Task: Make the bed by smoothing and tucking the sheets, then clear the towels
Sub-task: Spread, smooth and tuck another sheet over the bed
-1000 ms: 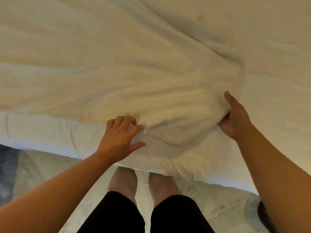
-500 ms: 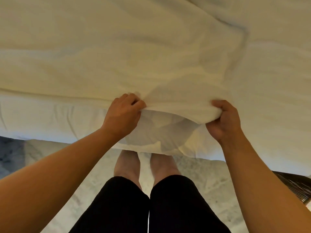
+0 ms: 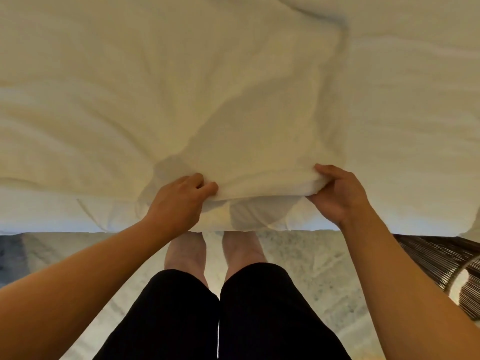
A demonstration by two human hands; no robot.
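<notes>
A cream-white top sheet (image 3: 233, 94) covers the bed and fills the upper half of the view, creased and puffed up in the middle. My left hand (image 3: 179, 201) grips its near edge with curled fingers. About a forearm's length to the right, my right hand (image 3: 337, 193) grips the same edge, thumb on top. Between the hands the edge is lifted, and the white bedding (image 3: 249, 214) beneath shows at the bed's side. No towels are visible.
I stand right against the bed's side, bare feet (image 3: 215, 250) on a pale mottled rug (image 3: 311, 268). A dark wicker object (image 3: 446, 261) stands on the floor at the right, close to my right forearm. The bed's edge runs across the whole view.
Both hands took hold of the sheet's edge, lifted it and drew it toward me; the bunched folds near the edge have spread out. The view shifted, so the wicker object now shows.
</notes>
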